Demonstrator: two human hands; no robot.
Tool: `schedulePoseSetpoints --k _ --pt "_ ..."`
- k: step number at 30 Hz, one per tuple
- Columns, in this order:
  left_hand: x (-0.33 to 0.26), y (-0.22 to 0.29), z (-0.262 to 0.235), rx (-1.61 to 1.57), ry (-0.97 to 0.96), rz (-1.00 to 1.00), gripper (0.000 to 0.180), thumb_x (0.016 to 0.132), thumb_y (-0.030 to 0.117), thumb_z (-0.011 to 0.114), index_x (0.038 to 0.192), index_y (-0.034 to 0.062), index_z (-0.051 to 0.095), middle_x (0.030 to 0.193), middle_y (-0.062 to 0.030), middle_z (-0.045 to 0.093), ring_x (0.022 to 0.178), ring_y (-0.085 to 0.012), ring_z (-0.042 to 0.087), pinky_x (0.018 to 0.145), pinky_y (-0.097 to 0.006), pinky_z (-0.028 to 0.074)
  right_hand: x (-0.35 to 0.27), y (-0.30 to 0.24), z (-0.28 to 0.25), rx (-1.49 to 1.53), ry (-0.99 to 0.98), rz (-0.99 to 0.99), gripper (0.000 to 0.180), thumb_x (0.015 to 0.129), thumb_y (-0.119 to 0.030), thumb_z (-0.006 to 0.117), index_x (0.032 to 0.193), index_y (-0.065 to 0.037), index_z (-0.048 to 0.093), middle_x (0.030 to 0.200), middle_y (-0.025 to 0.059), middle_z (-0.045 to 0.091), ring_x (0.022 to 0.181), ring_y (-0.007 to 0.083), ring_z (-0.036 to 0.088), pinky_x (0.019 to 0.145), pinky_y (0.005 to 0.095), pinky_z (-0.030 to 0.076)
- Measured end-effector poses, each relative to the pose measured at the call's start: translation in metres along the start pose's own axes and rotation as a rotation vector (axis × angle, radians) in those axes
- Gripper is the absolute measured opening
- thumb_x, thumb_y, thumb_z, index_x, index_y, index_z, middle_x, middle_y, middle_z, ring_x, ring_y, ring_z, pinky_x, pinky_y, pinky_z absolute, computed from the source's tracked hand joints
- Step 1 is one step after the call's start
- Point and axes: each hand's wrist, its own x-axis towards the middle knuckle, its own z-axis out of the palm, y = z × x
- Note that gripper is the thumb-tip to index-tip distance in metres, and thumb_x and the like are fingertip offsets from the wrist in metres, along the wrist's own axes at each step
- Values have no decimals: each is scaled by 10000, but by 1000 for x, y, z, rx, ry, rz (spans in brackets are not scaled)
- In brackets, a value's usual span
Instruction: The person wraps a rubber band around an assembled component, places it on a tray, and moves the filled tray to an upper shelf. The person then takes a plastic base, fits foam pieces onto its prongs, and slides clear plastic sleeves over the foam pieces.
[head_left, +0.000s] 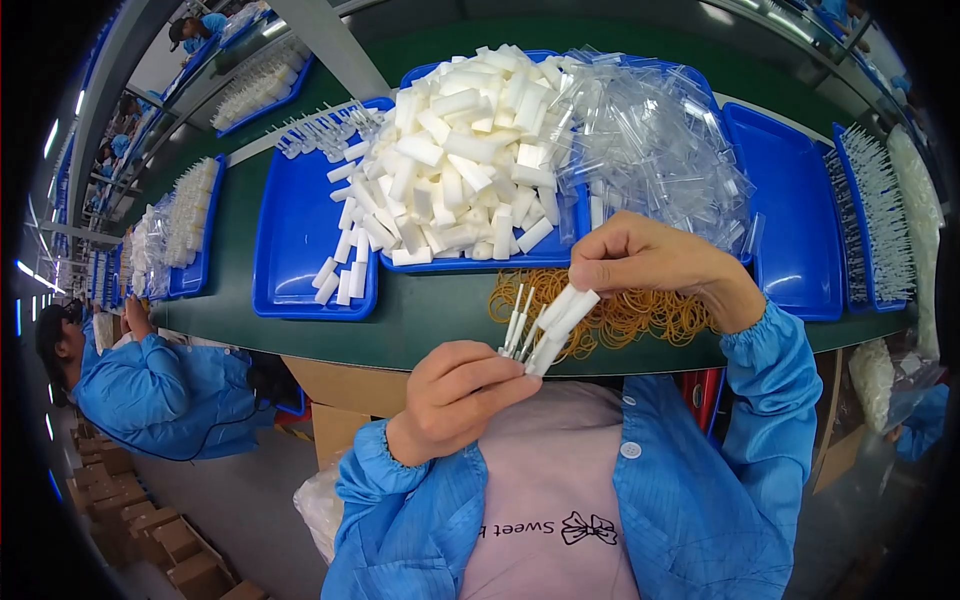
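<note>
Nearest, the left hand (462, 392) is closed around the lower ends of a small bundle of thin white sticks (520, 322), held upright just above the person's chest. The right hand (640, 262) is closed on the top of a white foam strip (562, 325), pinching it between thumb and fingers; the strip slants down and left until its lower end meets the sticks at the left fingertips. Both forearms wear blue sleeves.

Behind the hands, a loose heap of tan rubber bands (620, 315) lies on the green bench (420, 320) at its near edge.

Farther back, a blue tray (300, 235) holds a few stray foam strips. Beside it, a second tray carries a tall foam pile (465, 150). Touching that pile on the right is a heap of clear plastic sleeves (655, 150). An open blue tray (785, 215) sits right of it.

At far left, another person in a blue coat (160, 395) works at the same bench.
</note>
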Motion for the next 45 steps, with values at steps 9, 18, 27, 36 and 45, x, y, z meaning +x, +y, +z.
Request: schedulePoseSetpoints --k 9,18,27,36,45 --pt "2 -3 -1 -147 31 -113 434 533 -56 634 946 49 716 932 -66 639 788 -244 579 674 -319 488 4 -8 11 -119 25 -221 172 838 -167 685 946 -33 686 768 10 598 660 77 519 613 227 425" --pt "-2 -6 0 -258 79 -191 387 611 -86 693 981 27 687 954 -111 628 819 -241 600 685 -312 496 -4 -20 28 -413 158 -204 182 749 -118 739 910 -48 692 759 30 593 610 91 505 561 242 395" --pt "-14 -10 16 -400 235 -189 634 711 -46 747 1275 17 465 1174 -211 511 780 -203 614 719 -312 502 1 -16 36 -521 114 -419 156 735 -112 736 874 -68 681 818 41 554 750 174 555 612 290 425" --pt "-19 -14 14 -551 371 -189 722 700 -48 761 1325 78 422 1139 -196 514 769 -199 616 700 -310 505 2 -14 39 -600 233 -477 399 701 -138 757 1069 -80 616 1041 68 606 971 250 567 859 349 450" --pt "-26 -14 15 -414 349 -70 653 693 -24 779 1256 93 469 1089 -187 544 815 -209 625 669 -290 546 12 -7 39 -258 232 -289 297 787 -151 716 1045 -43 619 950 46 608 926 148 566 838 293 433"
